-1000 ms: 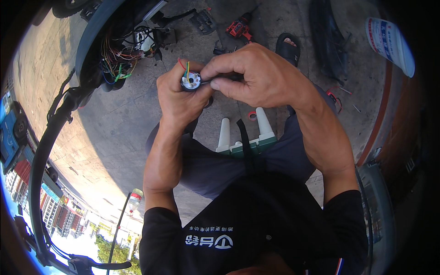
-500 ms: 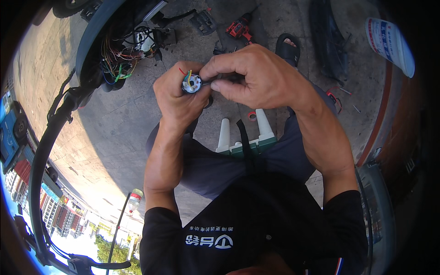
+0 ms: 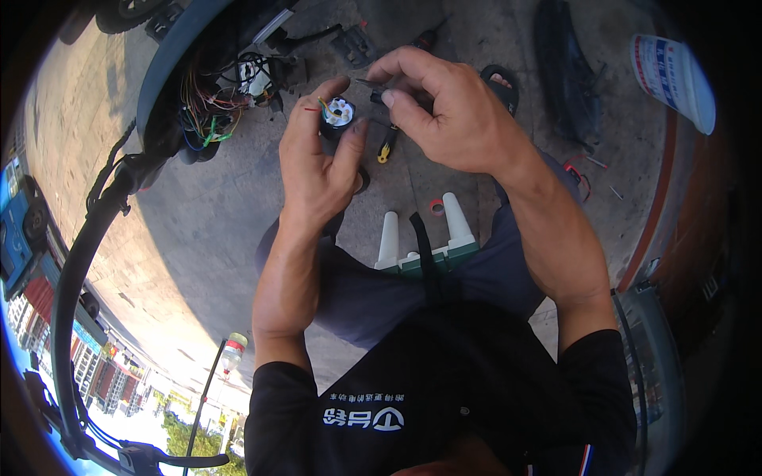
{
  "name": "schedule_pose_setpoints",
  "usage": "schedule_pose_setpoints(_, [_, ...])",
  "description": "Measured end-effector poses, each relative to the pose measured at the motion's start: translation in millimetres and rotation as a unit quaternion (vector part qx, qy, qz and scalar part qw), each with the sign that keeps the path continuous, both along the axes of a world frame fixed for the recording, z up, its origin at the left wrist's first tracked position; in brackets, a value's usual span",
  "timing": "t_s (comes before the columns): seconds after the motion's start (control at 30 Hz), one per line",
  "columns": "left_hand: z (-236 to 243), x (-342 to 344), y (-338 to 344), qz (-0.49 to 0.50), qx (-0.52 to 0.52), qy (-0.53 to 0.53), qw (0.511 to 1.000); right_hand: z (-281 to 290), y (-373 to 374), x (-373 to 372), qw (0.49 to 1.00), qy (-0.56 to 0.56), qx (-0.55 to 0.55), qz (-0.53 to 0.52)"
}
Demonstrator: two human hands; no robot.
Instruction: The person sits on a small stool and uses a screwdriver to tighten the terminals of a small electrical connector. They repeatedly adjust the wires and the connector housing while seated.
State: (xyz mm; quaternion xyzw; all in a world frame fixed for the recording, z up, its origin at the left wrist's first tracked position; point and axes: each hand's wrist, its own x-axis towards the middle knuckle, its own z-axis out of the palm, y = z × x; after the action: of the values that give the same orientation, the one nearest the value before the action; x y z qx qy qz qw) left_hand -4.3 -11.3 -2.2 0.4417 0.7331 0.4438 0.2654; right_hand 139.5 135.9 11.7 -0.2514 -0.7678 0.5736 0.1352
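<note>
My left hand [image 3: 317,166] grips a round black connector [image 3: 340,113] with a white face and short red, yellow and blue wires, thumb along its side. Just right of it, my right hand [image 3: 456,119] is closed in a pinch on a small dark object [image 3: 376,92] with a thin tip, too small to name; it is apart from the connector. A yellow-and-black handled tool [image 3: 385,149] shows on the paving below and between my hands.
Upper left is a dark vehicle frame [image 3: 91,230] with exposed wire bundles [image 3: 206,111]. A partly hidden drill [image 3: 421,44], black curved panel [image 3: 567,79], white printed bucket [image 3: 673,79], tape roll [image 3: 436,206] and white-and-green stool [image 3: 429,258] are around me. A sandaled foot [image 3: 502,83] shows.
Both hands have moved upward and slightly apart, my right hand drawing away from the connector. The connector has risen, and the yellow-and-black tool on the ground has come into view.
</note>
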Motion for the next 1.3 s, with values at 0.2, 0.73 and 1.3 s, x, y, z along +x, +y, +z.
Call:
schedule_pose_setpoints(0.2, [1,2,0,0.008,0.028,-0.021,0.999,-1,-6,-2,1.000,0.007,-0.029,-0.010])
schedule_pose_setpoints(0.73, [14,6,6,0.012,-0.040,-0.002,0.999,8,-5,-1,0.998,-0.015,-0.011,0.058])
schedule_pose_setpoints(1.3, [8,-2,4,-0.166,-0.056,0.112,0.978,1,-1,3,0.986,0.050,0.108,0.113])
